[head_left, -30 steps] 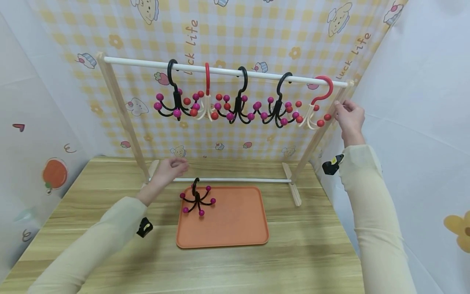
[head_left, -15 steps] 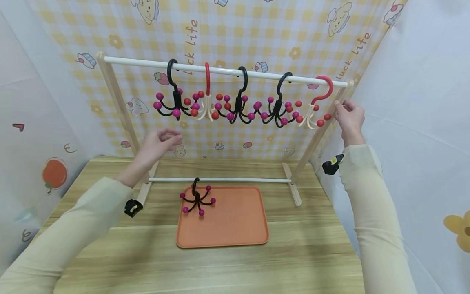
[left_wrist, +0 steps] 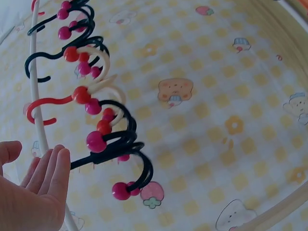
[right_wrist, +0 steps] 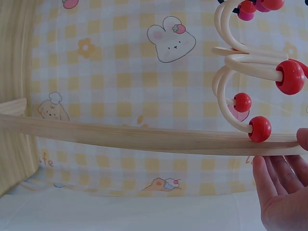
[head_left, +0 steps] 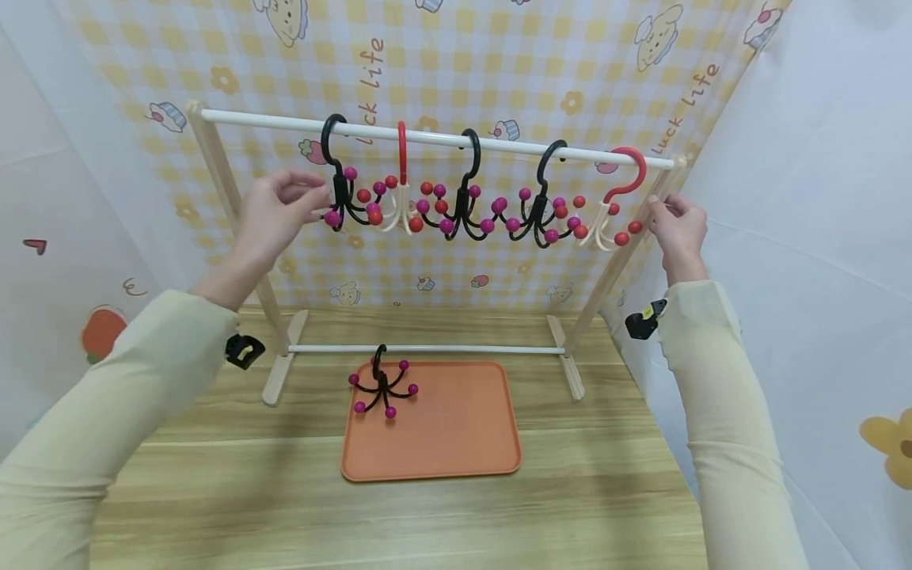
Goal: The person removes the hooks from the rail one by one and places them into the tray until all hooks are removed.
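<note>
Several octopus-style hook hangers hang from the white rail of a wooden rack. My left hand is beside the leftmost black hanger, which has magenta balls. In the left wrist view, the extended fingers overlap that hanger's neck, thumb apart. On the right, my right hand pinches the wooden upright between thumb and fingers. Close by hangs a cream hanger with a red hook and red balls. Another black hanger lies on an orange tray.
The rack stands on a wood-grain table, its left foot and right foot behind the tray. A lower white bar joins its uprights. Behind it hangs a yellow checked cloth.
My left hand has risen from near the tray up and left to the leftmost hanging hanger, which has shifted and turned slightly. The right hand has stayed on the upright.
</note>
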The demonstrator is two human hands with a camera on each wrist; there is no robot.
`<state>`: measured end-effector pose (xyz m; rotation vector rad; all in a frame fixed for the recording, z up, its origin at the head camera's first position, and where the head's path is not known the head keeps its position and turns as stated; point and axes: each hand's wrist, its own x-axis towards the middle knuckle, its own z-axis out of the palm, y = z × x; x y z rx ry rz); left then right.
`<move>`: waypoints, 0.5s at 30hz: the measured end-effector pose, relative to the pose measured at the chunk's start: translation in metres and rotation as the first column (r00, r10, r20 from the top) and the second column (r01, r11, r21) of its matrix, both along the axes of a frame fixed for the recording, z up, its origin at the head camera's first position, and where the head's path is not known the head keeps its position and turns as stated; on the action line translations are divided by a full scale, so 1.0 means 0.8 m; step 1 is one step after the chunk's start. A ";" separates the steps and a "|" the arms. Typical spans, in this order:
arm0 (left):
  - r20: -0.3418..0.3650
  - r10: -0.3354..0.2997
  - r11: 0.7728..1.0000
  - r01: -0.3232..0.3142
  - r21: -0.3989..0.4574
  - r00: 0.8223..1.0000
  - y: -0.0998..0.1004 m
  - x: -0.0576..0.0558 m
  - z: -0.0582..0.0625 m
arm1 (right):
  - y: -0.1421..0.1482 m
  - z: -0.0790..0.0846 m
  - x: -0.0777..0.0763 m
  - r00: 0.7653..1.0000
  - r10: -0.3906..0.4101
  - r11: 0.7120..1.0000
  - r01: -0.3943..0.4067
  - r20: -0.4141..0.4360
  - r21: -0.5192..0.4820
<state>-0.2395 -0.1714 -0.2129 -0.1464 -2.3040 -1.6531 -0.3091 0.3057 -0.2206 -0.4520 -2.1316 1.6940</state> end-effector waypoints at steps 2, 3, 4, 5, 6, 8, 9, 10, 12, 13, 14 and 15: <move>-0.023 0.008 1.000 -0.008 0.024 1.000 -0.001 -0.003 0.007 | 0.000 0.000 0.000 1.000 0.002 1.000 -0.002 0.005 0.003; -0.025 0.011 1.000 -0.011 0.029 1.000 -0.001 -0.004 0.010 | 0.000 0.000 0.001 1.000 0.004 1.000 -0.004 0.006 -0.001; -0.028 0.019 1.000 -0.019 0.019 0.999 -0.001 -0.005 0.013 | 0.001 0.000 0.001 1.000 0.004 1.000 -0.004 0.009 0.003; -0.027 0.030 1.000 -0.029 0.006 0.999 -0.001 -0.007 0.016 | 0.001 0.001 0.001 1.000 0.006 1.000 -0.006 0.012 0.007; -0.025 0.038 0.999 -0.038 -0.007 0.999 -0.001 -0.008 0.019 | 0.001 0.001 0.001 1.000 0.007 1.000 -0.007 0.015 0.011; -0.003 0.051 0.998 -0.051 -0.039 0.999 0.000 -0.011 0.023 | 0.001 0.001 0.002 1.000 0.009 1.000 -0.009 0.016 0.016; 0.007 0.057 0.997 -0.056 -0.056 0.998 0.000 -0.013 0.025 | 0.001 0.001 0.002 1.000 0.010 1.000 -0.010 0.017 0.019; 0.015 0.064 0.995 -0.063 -0.074 0.998 0.001 -0.014 0.026 | 0.001 0.001 0.002 1.000 0.011 1.000 -0.011 0.018 0.024; 0.036 0.069 0.994 -0.065 -0.090 0.997 0.002 -0.018 0.028 | 0.001 0.000 0.002 1.000 0.013 1.000 -0.014 0.020 0.028; 0.046 0.067 0.994 -0.063 -0.090 0.997 0.003 -0.021 0.028 | 0.001 0.000 0.001 1.000 0.014 0.999 -0.015 0.022 0.032; 0.051 0.065 0.994 -0.061 -0.087 0.997 0.003 -0.023 0.029 | 0.001 0.000 0.001 1.000 0.015 0.999 -0.016 0.024 0.036; 0.058 0.067 0.994 -0.062 -0.086 0.996 0.004 -0.025 0.029 | 0.001 0.000 0.001 1.000 0.015 0.999 -0.016 0.024 0.032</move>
